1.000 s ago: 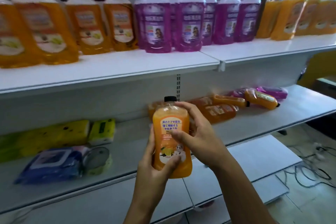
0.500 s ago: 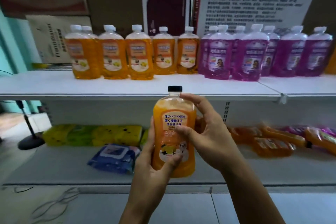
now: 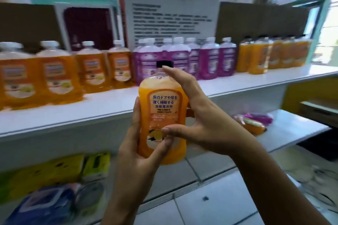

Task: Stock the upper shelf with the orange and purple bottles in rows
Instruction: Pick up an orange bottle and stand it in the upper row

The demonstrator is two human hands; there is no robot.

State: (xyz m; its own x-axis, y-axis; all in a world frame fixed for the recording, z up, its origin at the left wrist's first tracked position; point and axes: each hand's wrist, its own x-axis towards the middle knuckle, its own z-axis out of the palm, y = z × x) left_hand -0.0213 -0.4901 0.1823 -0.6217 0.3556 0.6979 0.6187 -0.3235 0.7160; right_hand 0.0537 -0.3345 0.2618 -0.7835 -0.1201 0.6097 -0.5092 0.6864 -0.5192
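Head view has swung right since a moment ago; both hands, left hand (image 3: 140,153) and right hand (image 3: 204,124), still clasp the orange bottle (image 3: 162,115) before the upper shelf (image 3: 109,104), likely seeking its row.

Bare as far as the lower edge of the view: left hand (image 3: 139,153) and left forearm (image 3: 122,197) below and to the left of the orange bottle (image 3: 162,115), right hand (image 3: 204,124) and right forearm (image 3: 274,188) to its right and below. Slender fingers with short nails, one nail showing on the right thumb in front of the bottle's label, another on the right forefinger beside the bottle's black cap. Uncovered at both wrists, with faint creases at the knuckles.
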